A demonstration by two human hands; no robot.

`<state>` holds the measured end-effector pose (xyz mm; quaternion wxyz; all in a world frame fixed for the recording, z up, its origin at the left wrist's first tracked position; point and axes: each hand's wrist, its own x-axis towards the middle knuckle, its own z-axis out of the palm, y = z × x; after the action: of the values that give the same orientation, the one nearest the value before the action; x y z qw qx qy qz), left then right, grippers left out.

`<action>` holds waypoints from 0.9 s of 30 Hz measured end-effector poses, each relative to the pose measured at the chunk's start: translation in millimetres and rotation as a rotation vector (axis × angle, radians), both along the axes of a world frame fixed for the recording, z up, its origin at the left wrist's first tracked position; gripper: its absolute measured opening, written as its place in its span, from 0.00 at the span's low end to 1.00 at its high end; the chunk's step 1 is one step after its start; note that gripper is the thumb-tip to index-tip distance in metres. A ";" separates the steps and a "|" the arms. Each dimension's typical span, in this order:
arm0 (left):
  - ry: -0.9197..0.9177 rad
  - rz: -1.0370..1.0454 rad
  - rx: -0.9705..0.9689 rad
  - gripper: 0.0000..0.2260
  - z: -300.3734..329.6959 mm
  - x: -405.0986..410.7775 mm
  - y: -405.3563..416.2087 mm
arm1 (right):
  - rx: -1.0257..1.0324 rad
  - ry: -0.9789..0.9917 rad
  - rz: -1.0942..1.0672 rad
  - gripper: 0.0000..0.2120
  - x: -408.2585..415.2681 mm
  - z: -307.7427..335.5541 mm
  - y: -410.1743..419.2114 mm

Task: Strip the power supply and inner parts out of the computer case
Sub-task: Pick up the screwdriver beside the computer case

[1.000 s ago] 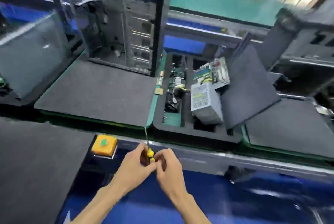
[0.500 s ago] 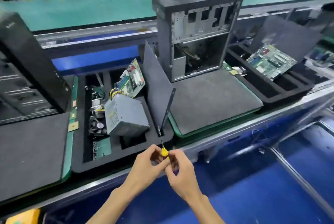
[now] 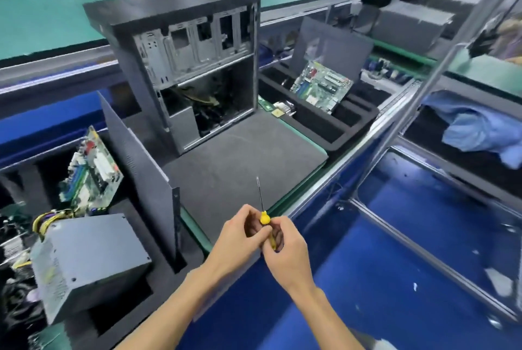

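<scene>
An open black computer case (image 3: 180, 27) stands upright on a dark foam mat (image 3: 240, 157), its open side toward me with cables and a grey box low inside. Near the bottom centre, my left hand (image 3: 237, 239) and my right hand (image 3: 285, 248) both grip a yellow-handled screwdriver (image 3: 265, 218), its thin shaft pointing up, short of the case. A grey power supply (image 3: 87, 262) lies in the black foam tray (image 3: 158, 290) at the left, with a motherboard (image 3: 90, 171) leaning behind it.
The case's side panel (image 3: 138, 160) stands on edge between tray and mat. Another foam tray (image 3: 333, 135) at the right holds a second motherboard (image 3: 322, 87). A metal rail (image 3: 350, 152) edges the conveyor, an upright metal post (image 3: 418, 101) rises at the right, and a blue cloth (image 3: 480, 132) lies beyond.
My view has swung right along the line, from another case and tray to this case, which is now nearer. Both hands have kept hold of the screwdriver.
</scene>
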<state>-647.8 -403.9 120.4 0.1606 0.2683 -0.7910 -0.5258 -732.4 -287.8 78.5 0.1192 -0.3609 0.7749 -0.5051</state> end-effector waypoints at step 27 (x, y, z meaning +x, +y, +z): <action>-0.286 0.512 0.016 0.08 -37.7 -238.7 -95.0 | 0.328 0.047 0.088 0.07 -350.3 -17.9 -118.0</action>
<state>-886.5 -498.9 82.7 0.1728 0.5316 -0.7081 -0.4313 -1082.6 -405.8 60.6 0.1802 -0.3818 0.8330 -0.3576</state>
